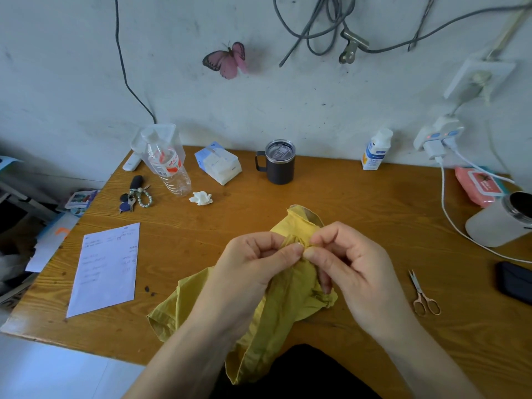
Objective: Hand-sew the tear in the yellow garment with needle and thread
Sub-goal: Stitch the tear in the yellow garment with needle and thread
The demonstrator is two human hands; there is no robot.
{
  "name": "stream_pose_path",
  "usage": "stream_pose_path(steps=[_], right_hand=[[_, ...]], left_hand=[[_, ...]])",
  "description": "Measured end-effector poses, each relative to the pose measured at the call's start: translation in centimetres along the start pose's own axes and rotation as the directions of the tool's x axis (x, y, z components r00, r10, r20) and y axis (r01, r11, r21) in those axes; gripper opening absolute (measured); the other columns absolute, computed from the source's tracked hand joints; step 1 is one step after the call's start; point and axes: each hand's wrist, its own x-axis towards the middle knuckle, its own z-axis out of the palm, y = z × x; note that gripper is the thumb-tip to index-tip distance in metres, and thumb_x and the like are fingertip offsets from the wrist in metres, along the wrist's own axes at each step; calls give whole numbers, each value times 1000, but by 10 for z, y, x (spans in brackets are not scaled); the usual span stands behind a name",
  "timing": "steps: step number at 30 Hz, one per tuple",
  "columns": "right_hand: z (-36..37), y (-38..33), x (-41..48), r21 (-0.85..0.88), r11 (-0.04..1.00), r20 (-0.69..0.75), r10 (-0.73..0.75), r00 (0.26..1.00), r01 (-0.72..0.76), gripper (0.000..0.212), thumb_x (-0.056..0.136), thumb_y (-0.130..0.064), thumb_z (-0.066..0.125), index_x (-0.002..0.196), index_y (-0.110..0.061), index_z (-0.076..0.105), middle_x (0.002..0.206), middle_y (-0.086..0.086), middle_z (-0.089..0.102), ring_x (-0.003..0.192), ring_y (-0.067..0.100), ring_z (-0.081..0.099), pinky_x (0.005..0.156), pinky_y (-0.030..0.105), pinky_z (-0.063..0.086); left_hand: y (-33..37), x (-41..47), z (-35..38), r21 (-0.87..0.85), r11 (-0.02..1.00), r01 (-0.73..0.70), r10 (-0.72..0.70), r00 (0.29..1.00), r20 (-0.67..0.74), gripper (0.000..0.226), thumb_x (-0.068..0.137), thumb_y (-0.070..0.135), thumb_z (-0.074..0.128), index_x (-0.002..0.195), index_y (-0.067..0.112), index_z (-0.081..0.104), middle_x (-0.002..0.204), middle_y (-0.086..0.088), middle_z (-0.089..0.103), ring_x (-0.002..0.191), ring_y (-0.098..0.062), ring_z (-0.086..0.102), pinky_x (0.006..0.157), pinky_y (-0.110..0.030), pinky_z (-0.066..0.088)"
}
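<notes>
I hold the yellow garment (288, 300) over the near middle of the wooden table (345, 197), and both my hands are clamped on it. My left hand (253, 263) pinches a bunched fold between thumb and forefinger, and my right hand (354, 266) pinches the same fold just beside it, so the two thumb tips almost touch. The other fingers of each hand are curled in. I cannot tell whether a needle or thread sits in either pinch; the spot is too small and crumpled. The rest of the cloth hangs down between my forearms, partly lying on the table and falling over its near edge toward my lap, with one end sticking up just beyond my fingers. A small pair of scissors (423, 295) lies on the table to the right, apart from my right hand. A printed sheet of paper (106, 269) lies to the left. Farther off stand a dark lidded mug (277, 162), a clear plastic bottle (168, 165) and a crumpled tissue (201, 198).
</notes>
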Motion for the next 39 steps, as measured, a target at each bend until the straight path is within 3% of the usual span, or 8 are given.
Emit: stream_pose_path(steps=[5,11,18,25,31,33,37,39], right_hand=[[-6,5,-2,159,986,58,37,998,-46,10,90,-16,47,98,-19,53,65,-2,60,61,7,57,60,17,47],[0,6,-1,128,992,25,-4,1000,1,10,88,-20,52,91,-29,51,63,-6,58,61,5,54,59,18,45],[-3,6,1,132,991,36,-5,999,0,9,90,-21,52,98,-24,54,63,-5,59,60,5,55,57,17,46],[-7,4,1,124,991,22,41,999,-43,9,89,-24,52,93,-29,59,66,0,61,57,9,55,54,20,46],[-12,1,2,-72,997,-159,27,987,-39,8,87,-28,53,88,-26,61,70,-5,59,46,10,49,44,18,41],[-12,-1,4,-218,976,-202,-58,978,13,8,88,-26,54,90,-24,62,70,-15,58,49,10,48,45,15,37],[-14,-4,7,-353,935,-196,-110,974,35,18,94,-28,52,88,-17,65,70,-6,62,62,13,58,54,30,46],[-14,-4,8,-404,914,-202,-132,970,40,19,93,-28,52,88,-15,65,72,-4,63,66,11,57,56,25,46]], left_hand=[[2,-1,-3,-18,999,-37,36,999,-24,22,66,31,69,69,11,73,68,-10,69,63,-17,65,60,-25,54],[-2,-2,5,-8,1000,-22,22,1000,-10,21,65,29,70,70,9,73,67,-11,70,61,-17,65,58,-26,54],[1,-3,3,-54,998,-37,37,999,4,14,70,23,66,67,11,74,65,-8,70,60,-14,67,57,-22,54],[5,-3,-4,-39,997,-66,64,997,-47,17,65,29,68,67,13,74,66,-6,69,61,-13,65,59,-22,54],[4,-4,-5,-13,995,-99,98,993,-58,17,66,29,67,68,13,74,66,-6,70,61,-13,66,58,-20,52],[3,-3,-5,-1,995,-105,104,992,-71,18,67,30,68,70,13,75,67,-7,71,63,-14,67,59,-20,53],[5,-4,-5,7,994,-111,111,990,-82,16,68,28,67,69,15,75,67,-5,71,62,-12,67,58,-20,53],[6,-5,-5,37,992,-116,119,989,-89,18,67,30,67,71,15,75,68,-5,72,63,-13,68,59,-20,53]])
